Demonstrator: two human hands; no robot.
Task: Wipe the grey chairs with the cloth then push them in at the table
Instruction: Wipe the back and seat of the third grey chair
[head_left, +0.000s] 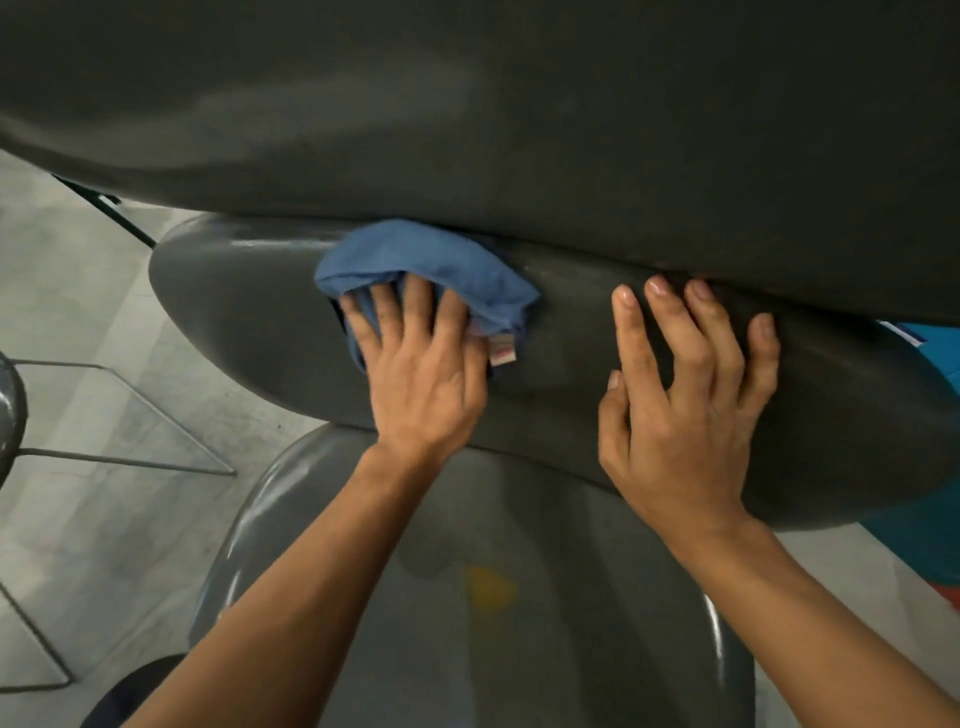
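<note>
Plainly the wiping is under way: the left hand presses the blue cloth flat, fingers spread and straight, against the grey chair back near its upper edge, toward eleven o'clock from the picture's centre. The right hand rests on the same back at three o'clock from the cloth, fingers extended and holding nothing. The chair seat lies at six o'clock. Whether other chairs are wiped cannot be told; pushing in looks yet to come.

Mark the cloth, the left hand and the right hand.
blue cloth (436, 260): head view, bunched top fold.
left hand (423, 374): head view, back of hand.
right hand (680, 421): head view, back of hand.
</note>
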